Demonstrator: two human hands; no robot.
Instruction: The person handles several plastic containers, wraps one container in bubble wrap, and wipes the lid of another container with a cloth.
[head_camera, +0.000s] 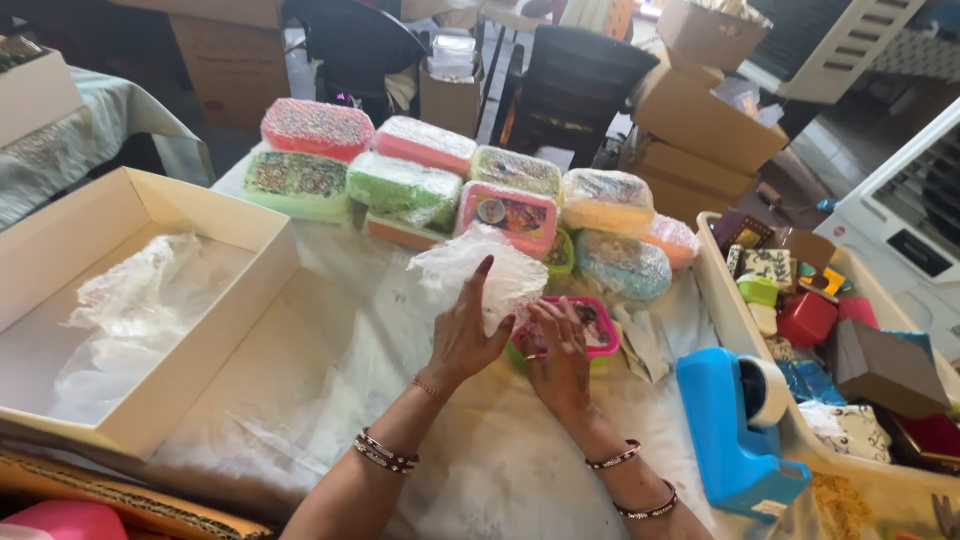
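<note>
My left hand (462, 335) grips a crumpled sheet of clear plastic wrap (480, 270), lifting it above the table. My right hand (560, 355) rests on a small pink-lidded box with a green base (598, 330), fingers curled at the wrap's lower edge. Both wrists wear bangles. The box sits on a white cloth-covered table (330, 390), partly hidden under my hands and the wrap.
Several plastic-wrapped lunch boxes (410, 185) in pink, green and yellow are stacked behind. An open cream cardboard box (130, 290) with plastic film lies left. A blue tape dispenser (735, 420) and a tray of small items (850, 350) sit right. Cartons and chairs stand behind.
</note>
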